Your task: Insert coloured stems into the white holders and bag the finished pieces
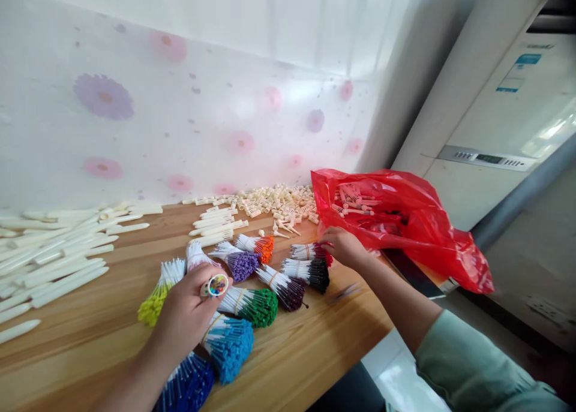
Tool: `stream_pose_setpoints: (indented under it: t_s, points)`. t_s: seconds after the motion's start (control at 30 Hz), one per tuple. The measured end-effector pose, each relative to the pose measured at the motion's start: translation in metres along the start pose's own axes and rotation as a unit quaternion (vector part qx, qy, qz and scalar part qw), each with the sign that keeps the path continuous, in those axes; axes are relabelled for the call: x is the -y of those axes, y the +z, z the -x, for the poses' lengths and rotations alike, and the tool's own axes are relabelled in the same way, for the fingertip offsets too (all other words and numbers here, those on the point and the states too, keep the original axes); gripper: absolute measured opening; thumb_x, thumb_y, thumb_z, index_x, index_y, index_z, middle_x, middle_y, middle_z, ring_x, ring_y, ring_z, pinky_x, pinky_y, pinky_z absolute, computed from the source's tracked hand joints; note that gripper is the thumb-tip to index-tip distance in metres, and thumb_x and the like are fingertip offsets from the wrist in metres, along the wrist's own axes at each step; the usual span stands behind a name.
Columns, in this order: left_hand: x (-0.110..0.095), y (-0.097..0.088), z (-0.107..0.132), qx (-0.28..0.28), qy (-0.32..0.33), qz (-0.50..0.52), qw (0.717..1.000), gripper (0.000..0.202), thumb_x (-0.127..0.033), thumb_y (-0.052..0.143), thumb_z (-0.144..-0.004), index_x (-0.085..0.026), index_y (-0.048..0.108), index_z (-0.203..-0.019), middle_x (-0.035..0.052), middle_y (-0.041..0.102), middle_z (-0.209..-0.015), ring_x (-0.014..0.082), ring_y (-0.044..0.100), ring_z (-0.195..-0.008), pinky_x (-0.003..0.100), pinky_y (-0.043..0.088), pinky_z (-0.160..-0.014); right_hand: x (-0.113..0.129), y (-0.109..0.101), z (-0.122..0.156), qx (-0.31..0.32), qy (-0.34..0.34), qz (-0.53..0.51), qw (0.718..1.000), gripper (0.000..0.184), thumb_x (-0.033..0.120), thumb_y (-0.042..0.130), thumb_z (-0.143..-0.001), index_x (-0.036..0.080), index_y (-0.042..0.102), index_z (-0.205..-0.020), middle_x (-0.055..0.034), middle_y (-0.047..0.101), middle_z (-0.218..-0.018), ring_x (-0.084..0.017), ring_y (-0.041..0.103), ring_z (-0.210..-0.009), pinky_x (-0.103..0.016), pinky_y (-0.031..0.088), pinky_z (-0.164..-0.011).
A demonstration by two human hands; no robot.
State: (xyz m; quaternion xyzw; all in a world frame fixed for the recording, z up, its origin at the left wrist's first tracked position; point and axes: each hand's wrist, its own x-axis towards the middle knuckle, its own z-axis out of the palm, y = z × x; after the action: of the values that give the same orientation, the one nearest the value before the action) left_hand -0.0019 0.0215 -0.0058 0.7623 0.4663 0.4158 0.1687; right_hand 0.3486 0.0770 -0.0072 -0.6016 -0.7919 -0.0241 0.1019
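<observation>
My left hand (191, 301) is closed around a white pen barrel (215, 286), its open end facing me with several coloured tips inside. My right hand (344, 247) is at the bundle of red-tipped refills (308, 252), fingers pinched together at its coloured end; what lies between them is hidden. Around my hands lie more banded refill bundles, white with coloured ends: black (310, 273), dark purple (288, 289), green (258, 307), light blue (229, 343), dark blue (186, 385), violet (240, 262), orange (261, 247) and yellow (155, 301). One bundle behind my left hand is partly covered.
Long white barrels (58, 250) are heaped on the wooden table (288, 361) at left. Small cream parts (279, 202) are piled along the wall, with several short barrels (218, 225) before them. A red plastic bag (391, 202) with pale parts sits at right, beside a white appliance (490, 124).
</observation>
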Motion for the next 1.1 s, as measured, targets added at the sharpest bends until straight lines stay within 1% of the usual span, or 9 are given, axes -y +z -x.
stream_pose_setpoints:
  t_s: [0.1,0.23,0.33,0.43,0.6,0.77,0.9,1.0,1.1]
  points:
    - [0.001,-0.001,0.000,0.000,-0.007,-0.005,1.000,0.017,-0.031,0.052,-0.085,-0.020,0.059,-0.074,0.0001,0.064,-0.075,0.0168,0.058,-0.070,0.025,0.043,-0.063,0.007,-0.003,-0.009,0.069,0.005,0.054,0.996,0.014,0.024,0.057,-0.088,0.014,0.067,-0.088,-0.0055,0.067,-0.094,-0.017,0.063,-0.086,-0.032,0.052,-0.077]
    - [0.000,0.000,0.000,0.007,-0.013,0.002,1.000,0.017,-0.029,0.052,-0.084,-0.020,0.058,-0.072,-0.0001,0.062,-0.072,0.0166,0.058,-0.069,0.025,0.044,-0.064,0.017,-0.007,-0.008,0.125,0.012,0.120,0.985,0.020,0.030,0.054,-0.091,0.014,0.060,-0.102,-0.0057,0.063,-0.103,-0.017,0.062,-0.088,-0.037,0.053,-0.078]
    - [-0.002,0.000,0.000,0.013,-0.008,0.011,1.000,0.017,-0.028,0.050,-0.083,-0.019,0.057,-0.070,0.0001,0.062,-0.071,0.0162,0.057,-0.068,0.025,0.044,-0.064,0.021,-0.010,-0.010,0.151,0.015,0.147,0.977,0.023,0.030,0.054,-0.091,0.015,0.058,-0.108,-0.0070,0.061,-0.110,-0.018,0.061,-0.093,-0.038,0.053,-0.079]
    - [-0.004,0.001,0.000,0.011,-0.009,0.006,1.000,0.017,-0.028,0.050,-0.083,-0.019,0.058,-0.071,0.0006,0.063,-0.072,0.0166,0.057,-0.069,0.025,0.044,-0.064,0.021,-0.009,-0.015,0.170,0.022,0.159,0.972,0.025,0.030,0.054,-0.091,0.015,0.057,-0.111,-0.0075,0.060,-0.112,-0.019,0.061,-0.094,-0.038,0.053,-0.080]
    - [-0.005,0.001,0.000,0.005,-0.013,0.006,1.000,0.017,-0.029,0.051,-0.082,-0.019,0.058,-0.071,0.0008,0.063,-0.071,0.0168,0.058,-0.069,0.025,0.044,-0.064,0.022,-0.003,-0.019,0.168,0.040,0.152,0.973,0.029,0.030,0.055,-0.090,0.014,0.056,-0.114,-0.0082,0.059,-0.113,-0.020,0.061,-0.095,-0.039,0.053,-0.080]
    - [-0.003,0.003,0.001,0.010,-0.003,0.011,1.000,0.012,-0.024,0.050,-0.081,-0.019,0.059,-0.075,0.0006,0.063,-0.075,0.0170,0.058,-0.073,0.026,0.044,-0.067,0.022,-0.004,-0.021,0.139,0.055,0.093,0.984,0.028,0.031,0.055,-0.091,0.014,0.056,-0.113,-0.0077,0.060,-0.112,-0.020,0.061,-0.096,-0.040,0.052,-0.081]
    - [-0.001,0.004,0.001,0.016,-0.005,0.013,1.000,0.014,-0.025,0.050,-0.082,-0.019,0.058,-0.072,-0.0001,0.061,-0.073,0.0164,0.057,-0.071,0.025,0.043,-0.066,0.015,-0.007,-0.028,0.127,0.068,0.000,0.990,0.025,0.031,0.054,-0.091,0.015,0.058,-0.110,-0.0073,0.060,-0.111,-0.019,0.061,-0.096,-0.040,0.052,-0.082]
    - [0.000,0.005,0.001,0.014,-0.011,0.014,1.000,0.015,-0.026,0.051,-0.082,-0.018,0.058,-0.071,-0.0006,0.060,-0.071,0.0159,0.056,-0.070,0.025,0.043,-0.065,0.002,-0.007,-0.032,0.138,0.095,-0.092,0.982,0.025,0.031,0.054,-0.091,0.014,0.058,-0.109,-0.0065,0.062,-0.107,-0.018,0.062,-0.091,-0.037,0.053,-0.078]
    - [0.000,0.004,0.001,0.008,-0.011,0.012,1.000,0.014,-0.026,0.051,-0.082,-0.018,0.058,-0.073,-0.0009,0.061,-0.070,0.0156,0.056,-0.068,0.024,0.042,-0.064,-0.012,-0.002,-0.033,0.144,0.131,-0.189,0.962,0.025,0.031,0.054,-0.091,0.014,0.057,-0.110,-0.0059,0.062,-0.104,-0.016,0.063,-0.085,-0.034,0.054,-0.073]
